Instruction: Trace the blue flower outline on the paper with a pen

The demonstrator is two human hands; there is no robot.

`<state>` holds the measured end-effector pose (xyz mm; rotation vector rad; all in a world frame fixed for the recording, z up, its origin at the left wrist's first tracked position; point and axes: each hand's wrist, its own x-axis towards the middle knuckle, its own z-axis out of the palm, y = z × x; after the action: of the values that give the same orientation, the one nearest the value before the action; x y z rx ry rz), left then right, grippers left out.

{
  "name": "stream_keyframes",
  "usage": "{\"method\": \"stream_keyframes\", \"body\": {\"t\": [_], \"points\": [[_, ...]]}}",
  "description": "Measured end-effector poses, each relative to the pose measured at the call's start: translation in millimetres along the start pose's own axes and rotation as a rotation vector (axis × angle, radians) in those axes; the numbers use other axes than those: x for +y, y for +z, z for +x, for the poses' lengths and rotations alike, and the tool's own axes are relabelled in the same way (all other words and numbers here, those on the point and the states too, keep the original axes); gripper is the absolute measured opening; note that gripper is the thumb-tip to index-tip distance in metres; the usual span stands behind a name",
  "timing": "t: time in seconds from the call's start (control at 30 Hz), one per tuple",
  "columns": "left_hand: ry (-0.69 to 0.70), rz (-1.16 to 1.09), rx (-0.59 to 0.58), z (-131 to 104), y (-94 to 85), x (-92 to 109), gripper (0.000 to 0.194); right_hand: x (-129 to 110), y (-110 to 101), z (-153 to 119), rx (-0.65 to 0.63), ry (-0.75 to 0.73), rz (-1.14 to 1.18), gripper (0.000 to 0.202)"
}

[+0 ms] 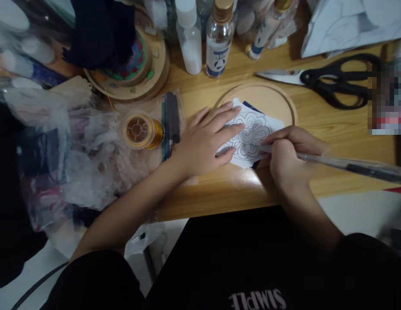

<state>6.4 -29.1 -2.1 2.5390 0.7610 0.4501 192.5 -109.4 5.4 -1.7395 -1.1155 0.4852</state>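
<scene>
My left hand point(208, 140) lies flat with fingers spread, pressing on the left part of a white paper point(274, 123) printed with a flower outline. In my right hand point(289, 159) is a clear-barrelled pen point(342, 164), its tip on or just above the flower's lower right petals; actual contact cannot be made out. Dark blue material point(252, 106) peeks out at the paper's top and bottom edges. Beneath these is a round wooden board point(287, 101) with a raised rim, partly hidden by the paper and both hands.
Black-handled scissors point(323, 79) lie behind the board, blades pointing left. Bottles point(219, 47) stand at the back. To the left are a spool of golden thread point(144, 131), dark pens point(172, 116), crumpled plastic bags point(90, 163) and a stacked round wooden piece point(158, 73).
</scene>
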Motion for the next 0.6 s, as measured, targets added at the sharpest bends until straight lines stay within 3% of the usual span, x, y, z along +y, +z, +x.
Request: {"method": "stream_keyframes", "body": {"t": [0.6], "points": [[-0.001, 0.011, 0.008, -0.4, 0.7, 0.2, 0.043, -0.5, -0.8, -1.1, 0.010, -0.021, -0.025, 0.023]]}}
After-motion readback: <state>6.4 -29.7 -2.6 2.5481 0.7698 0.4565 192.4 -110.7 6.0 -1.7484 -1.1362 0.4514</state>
